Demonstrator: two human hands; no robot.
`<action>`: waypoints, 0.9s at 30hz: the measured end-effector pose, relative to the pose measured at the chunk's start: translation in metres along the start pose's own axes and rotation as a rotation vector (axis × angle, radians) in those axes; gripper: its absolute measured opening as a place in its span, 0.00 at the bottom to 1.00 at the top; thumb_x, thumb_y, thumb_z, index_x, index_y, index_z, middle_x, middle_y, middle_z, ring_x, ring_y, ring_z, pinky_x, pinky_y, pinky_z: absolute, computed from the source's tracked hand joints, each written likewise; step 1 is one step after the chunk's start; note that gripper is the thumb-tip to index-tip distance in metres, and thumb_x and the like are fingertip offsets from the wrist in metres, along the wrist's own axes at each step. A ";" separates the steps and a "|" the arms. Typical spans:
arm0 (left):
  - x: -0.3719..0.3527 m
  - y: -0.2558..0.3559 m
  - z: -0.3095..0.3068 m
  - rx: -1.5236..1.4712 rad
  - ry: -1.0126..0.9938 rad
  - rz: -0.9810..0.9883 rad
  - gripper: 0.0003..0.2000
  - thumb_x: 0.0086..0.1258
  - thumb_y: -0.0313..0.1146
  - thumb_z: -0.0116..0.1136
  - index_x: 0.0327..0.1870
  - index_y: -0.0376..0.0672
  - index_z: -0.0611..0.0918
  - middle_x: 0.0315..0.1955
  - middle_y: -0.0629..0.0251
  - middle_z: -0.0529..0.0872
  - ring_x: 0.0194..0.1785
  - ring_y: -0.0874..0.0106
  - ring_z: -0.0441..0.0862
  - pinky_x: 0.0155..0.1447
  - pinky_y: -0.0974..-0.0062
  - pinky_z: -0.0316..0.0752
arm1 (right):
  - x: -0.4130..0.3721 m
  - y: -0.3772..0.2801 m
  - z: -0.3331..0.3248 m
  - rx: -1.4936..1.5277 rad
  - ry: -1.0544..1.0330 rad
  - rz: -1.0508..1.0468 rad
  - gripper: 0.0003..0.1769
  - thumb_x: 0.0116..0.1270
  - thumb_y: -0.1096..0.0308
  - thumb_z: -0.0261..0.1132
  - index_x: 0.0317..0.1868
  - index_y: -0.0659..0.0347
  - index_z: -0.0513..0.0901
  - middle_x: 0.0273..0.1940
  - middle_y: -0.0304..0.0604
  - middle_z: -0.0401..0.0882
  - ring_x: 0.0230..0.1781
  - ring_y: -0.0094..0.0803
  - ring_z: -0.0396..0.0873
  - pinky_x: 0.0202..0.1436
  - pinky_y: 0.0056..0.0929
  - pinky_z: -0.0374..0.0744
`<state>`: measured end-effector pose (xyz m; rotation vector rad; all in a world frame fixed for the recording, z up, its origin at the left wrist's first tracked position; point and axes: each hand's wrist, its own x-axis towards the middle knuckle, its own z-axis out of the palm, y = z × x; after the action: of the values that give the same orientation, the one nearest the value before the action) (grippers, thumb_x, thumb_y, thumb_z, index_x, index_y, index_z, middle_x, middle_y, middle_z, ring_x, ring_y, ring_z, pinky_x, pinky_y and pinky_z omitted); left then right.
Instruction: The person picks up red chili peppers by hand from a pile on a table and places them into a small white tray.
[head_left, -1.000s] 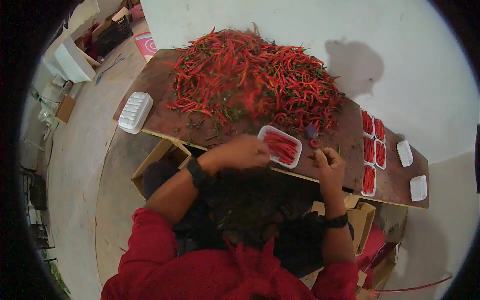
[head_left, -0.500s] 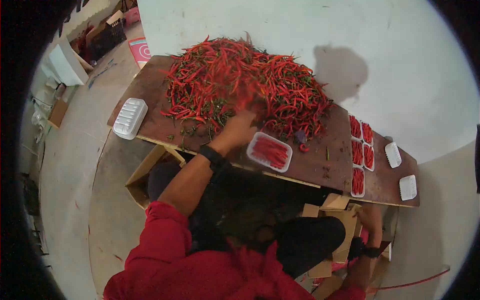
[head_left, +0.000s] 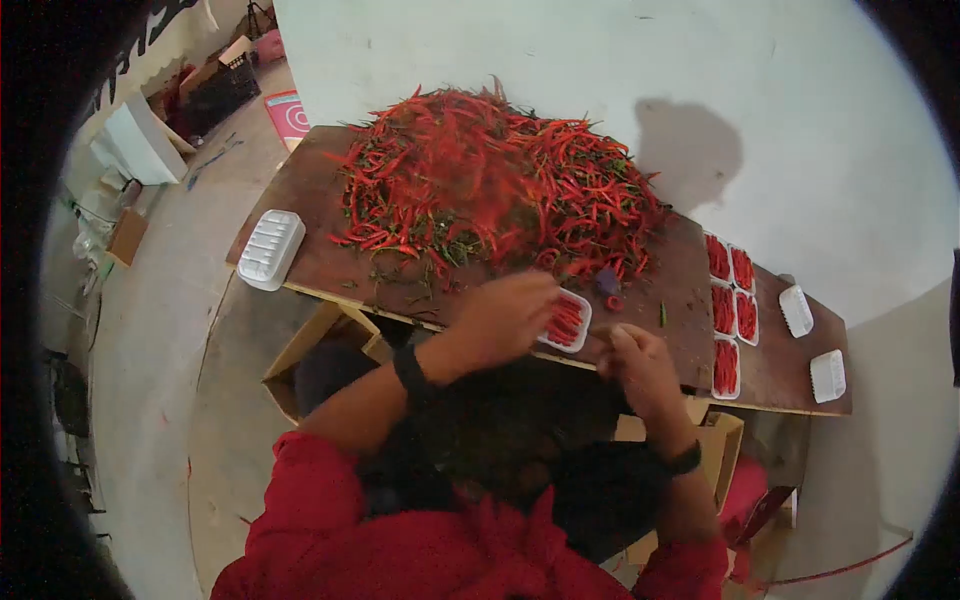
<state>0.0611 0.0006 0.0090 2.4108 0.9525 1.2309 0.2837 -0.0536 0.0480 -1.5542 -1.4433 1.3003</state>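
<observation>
While the small white tray (head_left: 570,322) of red chilies sits mid-frame, close to the near edge of the brown table (head_left: 680,300), the left hand (head_left: 508,318) covers its left part with bent fingers; I cannot tell if they pinch anything. The right hand (head_left: 640,362) is just beside it, curled, its grip also unclear. I judge that chilies are best laid lengthwise, with the tray away from the edge. Above lies the chili pile (head_left: 490,190); bare board lies right, before the filled trays (head_left: 725,310).

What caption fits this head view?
Left hand and right hand at a white tray of red chillies, before a large chilli heap on a wooden table.
</observation>
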 end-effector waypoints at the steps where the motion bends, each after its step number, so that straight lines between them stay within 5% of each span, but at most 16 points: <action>1: -0.004 0.006 -0.004 0.011 -0.002 -0.004 0.14 0.59 0.29 0.58 0.46 0.36 0.79 0.45 0.53 0.81 0.47 0.55 0.80 0.49 0.63 0.76 | 0.017 0.013 0.011 0.168 -0.040 -0.003 0.17 0.69 0.59 0.55 0.43 0.67 0.78 0.30 0.37 0.77 0.28 0.23 0.74 0.34 0.22 0.72; 3: -0.014 0.013 -0.010 0.096 -0.164 0.218 0.12 0.57 0.28 0.60 0.43 0.40 0.80 0.43 0.57 0.82 0.44 0.59 0.81 0.45 0.64 0.77 | 0.032 0.023 0.024 0.341 -0.093 -0.004 0.16 0.69 0.58 0.55 0.42 0.65 0.79 0.30 0.36 0.77 0.28 0.23 0.73 0.34 0.22 0.72; 5: -0.029 0.009 -0.003 0.070 -0.171 0.188 0.09 0.55 0.29 0.59 0.37 0.41 0.80 0.41 0.59 0.81 0.44 0.61 0.80 0.45 0.65 0.76 | 0.038 0.027 0.036 0.657 -0.083 0.104 0.15 0.69 0.58 0.56 0.41 0.62 0.79 0.31 0.34 0.76 0.29 0.22 0.72 0.34 0.22 0.70; 10: -0.038 0.000 -0.004 -0.036 -0.264 0.139 0.06 0.55 0.30 0.58 0.32 0.41 0.78 0.38 0.59 0.80 0.42 0.60 0.78 0.42 0.65 0.74 | 0.047 0.021 0.047 0.574 -0.091 0.063 0.14 0.69 0.60 0.56 0.43 0.63 0.79 0.33 0.34 0.76 0.30 0.22 0.71 0.35 0.23 0.71; 12: -0.037 0.000 -0.004 -0.166 -0.265 -0.197 0.07 0.59 0.31 0.58 0.35 0.40 0.78 0.36 0.56 0.80 0.41 0.57 0.78 0.40 0.62 0.73 | 0.050 0.026 0.049 0.491 -0.102 0.047 0.17 0.69 0.59 0.54 0.45 0.66 0.79 0.36 0.36 0.77 0.31 0.23 0.71 0.36 0.23 0.73; 15: -0.028 0.000 -0.004 -0.342 -0.183 -0.360 0.08 0.61 0.33 0.57 0.37 0.40 0.77 0.34 0.54 0.81 0.38 0.54 0.78 0.39 0.60 0.72 | 0.054 0.025 0.048 0.468 -0.102 0.067 0.15 0.68 0.61 0.56 0.45 0.65 0.80 0.36 0.35 0.77 0.30 0.22 0.71 0.36 0.23 0.74; 25: -0.026 -0.010 0.003 -0.242 -0.235 -0.351 0.08 0.61 0.33 0.57 0.37 0.41 0.78 0.31 0.54 0.82 0.37 0.53 0.79 0.39 0.60 0.72 | 0.054 0.019 0.057 0.492 -0.013 0.069 0.07 0.67 0.70 0.58 0.42 0.64 0.78 0.29 0.34 0.75 0.26 0.21 0.71 0.34 0.22 0.71; 27: -0.027 -0.011 0.005 -0.266 -0.211 -0.487 0.07 0.61 0.33 0.57 0.35 0.40 0.78 0.30 0.54 0.82 0.36 0.56 0.80 0.38 0.61 0.72 | 0.053 0.018 0.058 0.419 -0.021 0.030 0.07 0.66 0.71 0.58 0.41 0.64 0.78 0.29 0.34 0.75 0.27 0.21 0.71 0.35 0.21 0.71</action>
<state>0.0492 -0.0086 -0.0165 1.9027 1.1378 0.8459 0.2308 -0.0155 0.0013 -1.2887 -1.0732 1.5243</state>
